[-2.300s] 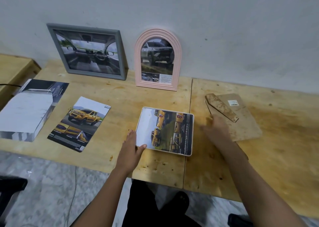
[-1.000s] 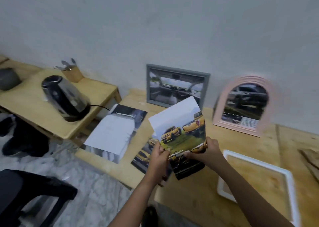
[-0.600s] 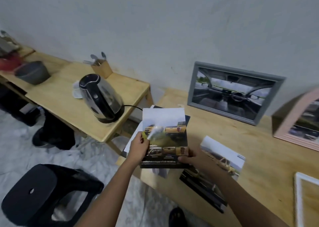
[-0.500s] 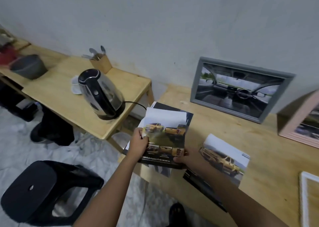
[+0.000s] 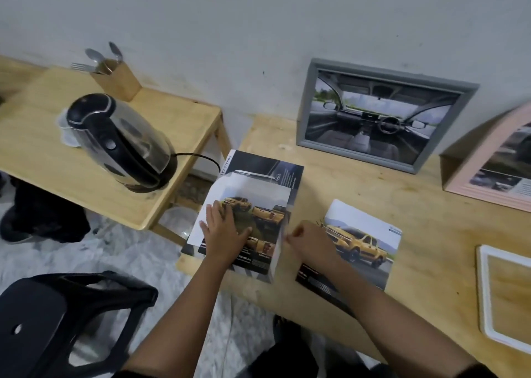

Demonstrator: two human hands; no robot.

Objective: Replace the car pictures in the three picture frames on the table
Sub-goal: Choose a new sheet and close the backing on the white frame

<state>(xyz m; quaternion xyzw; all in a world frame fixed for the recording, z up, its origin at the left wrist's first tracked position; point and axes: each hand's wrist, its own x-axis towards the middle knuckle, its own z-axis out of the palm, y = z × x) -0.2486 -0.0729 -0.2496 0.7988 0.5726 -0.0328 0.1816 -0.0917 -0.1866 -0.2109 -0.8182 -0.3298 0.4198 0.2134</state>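
Note:
A car picture (image 5: 258, 217) with several yellow trucks lies on a stack of brochures (image 5: 267, 166) at the table's (image 5: 431, 219) left front corner. My left hand (image 5: 224, 231) rests flat on the picture's left half. My right hand (image 5: 304, 240) is at its right edge, fingers curled, and pinches that slightly raised edge. Another yellow truck picture (image 5: 362, 242) lies just right of my right hand. A grey frame (image 5: 305, 105) with a car-interior picture and a pink arched frame (image 5: 465, 176) lean on the wall. An empty white frame (image 5: 483, 291) lies flat at the right edge.
A lower side table (image 5: 43, 159) to the left carries an electric kettle (image 5: 115, 139) and a wooden holder (image 5: 117, 77) with cutlery. The kettle's cord runs toward the brochures. A black stool (image 5: 57, 320) stands on the floor at the front left.
The picture went from the white frame into both hands, was carried left, and now lies on the brochure stack. My left hand has flattened on top of it.

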